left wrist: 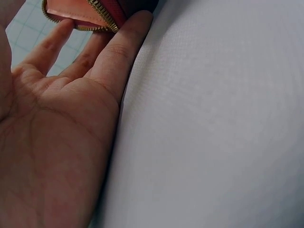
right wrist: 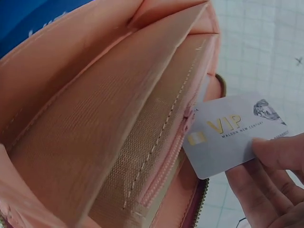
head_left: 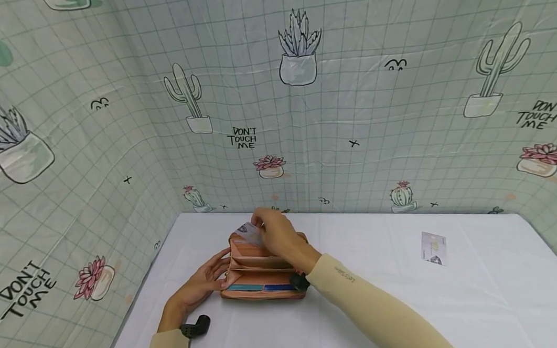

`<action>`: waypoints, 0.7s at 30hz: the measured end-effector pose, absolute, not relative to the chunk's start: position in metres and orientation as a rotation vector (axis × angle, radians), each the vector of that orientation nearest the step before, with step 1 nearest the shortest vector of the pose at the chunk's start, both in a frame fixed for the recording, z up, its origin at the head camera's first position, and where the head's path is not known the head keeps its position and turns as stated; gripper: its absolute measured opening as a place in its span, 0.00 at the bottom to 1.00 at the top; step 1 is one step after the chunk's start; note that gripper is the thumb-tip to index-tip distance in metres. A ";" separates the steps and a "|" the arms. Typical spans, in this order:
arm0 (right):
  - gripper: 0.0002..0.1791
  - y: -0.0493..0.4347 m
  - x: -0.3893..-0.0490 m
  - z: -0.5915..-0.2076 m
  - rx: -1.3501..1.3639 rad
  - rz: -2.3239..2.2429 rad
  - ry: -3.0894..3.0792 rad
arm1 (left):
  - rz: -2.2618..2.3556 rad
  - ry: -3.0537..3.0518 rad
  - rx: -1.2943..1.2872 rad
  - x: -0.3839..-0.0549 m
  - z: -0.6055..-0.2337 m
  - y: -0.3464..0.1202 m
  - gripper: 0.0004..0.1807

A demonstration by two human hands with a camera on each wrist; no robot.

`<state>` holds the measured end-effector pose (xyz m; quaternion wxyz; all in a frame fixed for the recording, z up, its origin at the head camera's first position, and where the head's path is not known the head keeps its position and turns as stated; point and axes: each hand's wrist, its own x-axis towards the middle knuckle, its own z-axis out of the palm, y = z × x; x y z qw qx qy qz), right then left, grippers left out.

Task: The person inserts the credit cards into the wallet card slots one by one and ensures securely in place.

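Observation:
An unzipped pink-orange zip-around wallet (head_left: 265,295) lies spread on the white table, its inner dividers fanned apart. My left hand (head_left: 200,283) rests at its left side, fingers stretched out and touching the zippered edge (left wrist: 108,18). Over the rear part reaches my right hand (head_left: 274,231), pinching a silver VIP card (right wrist: 228,133) between thumb and fingers. One end of that card sits at the rear slot, beside the zipped inner pocket (right wrist: 164,171); its portrait corner sticks out. In the front section show a light-blue card (head_left: 246,287) and a dark-blue card (head_left: 276,287).
Another silver card (head_left: 433,249) lies flat on the table (head_left: 372,284) toward the right. Behind and to the left hangs a gridded cloth (head_left: 348,109) printed with cactus drawings. Each wrist carries a small black camera (head_left: 197,327).

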<state>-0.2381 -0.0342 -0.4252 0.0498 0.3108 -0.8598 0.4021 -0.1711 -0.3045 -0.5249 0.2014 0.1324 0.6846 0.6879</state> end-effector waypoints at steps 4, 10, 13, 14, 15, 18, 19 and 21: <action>0.09 -0.036 -0.239 -0.424 0.979 1.165 -2.633 | 1.923 1.918 0.373 -0.171 -0.526 -0.304 0.52; 0.10 -0.039 -0.243 -0.423 1.031 1.058 -2.649 | 1.924 1.923 0.367 -0.171 -0.526 -0.304 0.52; 0.09 -0.041 -0.245 -0.423 1.053 1.019 -2.663 | 1.924 1.923 0.366 -0.172 -0.526 -0.304 0.53; 0.08 -0.041 -0.247 -0.423 1.063 1.000 -2.668 | 1.925 1.924 0.365 -0.171 -0.526 -0.304 0.53; 0.08 -0.042 -0.248 -0.423 1.073 0.975 -2.673 | 1.924 1.924 0.364 -0.171 -0.525 -0.304 0.53; 0.09 -0.045 -0.252 -0.423 1.117 0.890 -2.690 | 1.922 1.930 0.354 -0.171 -0.525 -0.303 0.53; 0.09 -0.046 -0.252 -0.423 1.135 0.860 -2.690 | 1.921 1.933 0.350 -0.171 -0.524 -0.303 0.53; 0.09 -0.048 -0.253 -0.422 1.174 0.808 -2.689 | 1.921 1.935 0.346 -0.171 -0.524 -0.303 0.53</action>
